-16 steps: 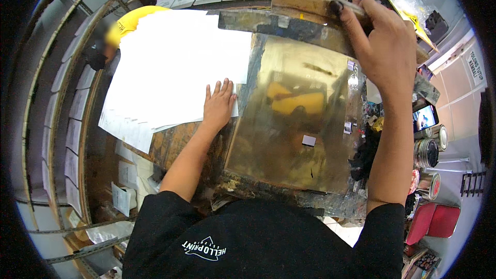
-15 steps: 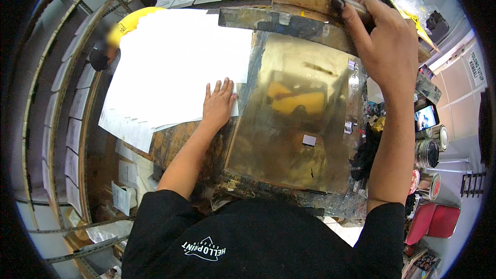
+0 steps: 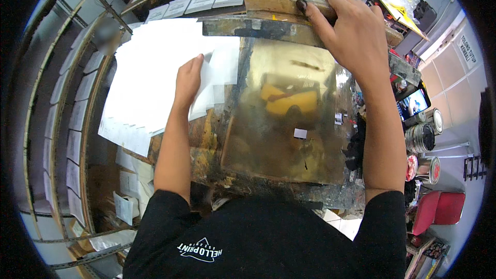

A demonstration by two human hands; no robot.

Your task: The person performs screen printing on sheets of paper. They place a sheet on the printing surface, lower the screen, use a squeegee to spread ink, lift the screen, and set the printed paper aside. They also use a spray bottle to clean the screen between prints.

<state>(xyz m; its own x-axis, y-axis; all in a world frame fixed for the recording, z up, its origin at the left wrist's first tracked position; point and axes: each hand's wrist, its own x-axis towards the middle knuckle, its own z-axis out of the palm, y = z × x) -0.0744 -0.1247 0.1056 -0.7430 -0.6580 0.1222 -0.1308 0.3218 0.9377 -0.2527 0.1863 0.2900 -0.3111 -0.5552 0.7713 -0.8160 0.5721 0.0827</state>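
Observation:
A stack of white paper sheets (image 3: 150,77) fans out on the left of the worktable. My left hand (image 3: 188,80) is closed at its right edge, lifting the edge of a sheet; part of the fingers is hidden. Beside it lies a screen printing frame (image 3: 279,144) with a yellowish, see-through mesh, a dark and yellow shape showing through. Along its far end runs a wooden bar, which looks like a squeegee handle (image 3: 268,2). My right hand (image 3: 356,33) grips the bar's right part, its dark-stained thumb on the near face.
Metal racks holding printed sheets (image 3: 77,124) stand at the left, with more printed sheets (image 3: 201,1) beyond the table. On the right are paint cans (image 3: 419,138), a lit phone (image 3: 413,104) and a red chair (image 3: 439,212).
My left hand has gone from lying spread on the paper to closing on its edge, farther left. My right hand stays on the bar. The yellow-clad person at upper left no longer shows.

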